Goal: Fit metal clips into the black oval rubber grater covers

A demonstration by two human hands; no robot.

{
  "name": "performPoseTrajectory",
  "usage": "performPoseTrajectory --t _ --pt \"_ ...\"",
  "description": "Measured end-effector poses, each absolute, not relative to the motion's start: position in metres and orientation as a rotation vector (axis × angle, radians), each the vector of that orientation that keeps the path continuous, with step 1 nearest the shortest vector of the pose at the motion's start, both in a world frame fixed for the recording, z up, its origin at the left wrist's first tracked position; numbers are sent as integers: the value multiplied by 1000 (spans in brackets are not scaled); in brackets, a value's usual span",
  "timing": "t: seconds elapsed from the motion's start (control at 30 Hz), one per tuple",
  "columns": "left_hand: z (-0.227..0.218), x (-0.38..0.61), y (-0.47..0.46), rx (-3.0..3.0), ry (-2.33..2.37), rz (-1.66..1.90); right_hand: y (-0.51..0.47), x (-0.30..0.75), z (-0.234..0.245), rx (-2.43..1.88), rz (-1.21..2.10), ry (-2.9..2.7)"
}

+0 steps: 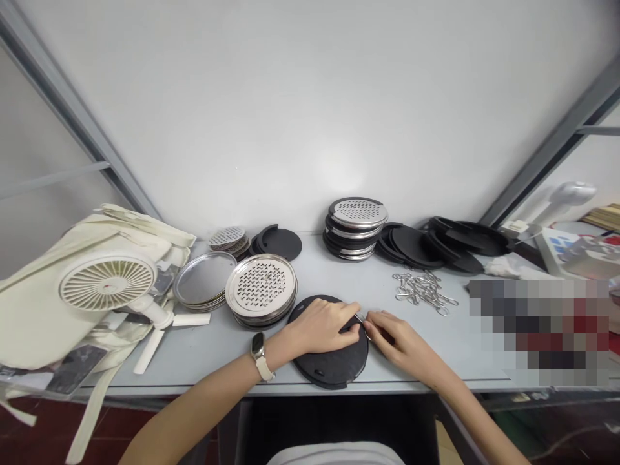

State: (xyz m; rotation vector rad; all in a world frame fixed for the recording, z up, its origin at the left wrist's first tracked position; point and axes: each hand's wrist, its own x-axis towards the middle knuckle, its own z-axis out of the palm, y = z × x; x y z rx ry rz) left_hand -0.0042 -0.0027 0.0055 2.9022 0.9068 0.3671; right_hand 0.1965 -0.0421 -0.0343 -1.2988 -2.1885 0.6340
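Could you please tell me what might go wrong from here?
1. The thin wire clip, pinched by the right hand close to the left hand's fingers, might slip and poke a fingertip.
2. The black disc under the left hand lies right by the table's front edge, so a pull toward the person could tip it off.
3. The tall stack at the back looks unevenly piled and might slide if bumped.

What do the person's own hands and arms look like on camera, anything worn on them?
The left hand is ungloved, with a watch at the wrist: dark, oblong face, cream strap. The right hand is ungloved too, its wrist bare. No sleeve shows on the left forearm or right forearm.
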Motion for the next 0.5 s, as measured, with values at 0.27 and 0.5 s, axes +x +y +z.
performPoseTrajectory --t 0.27,0.5 --pt "6 -4 -3 2895 923 377 -41 195 -35 -1312 642 -2173" --pt "6 -2 -3 2914 948 375 -43 196 -36 -1316 606 -2158"
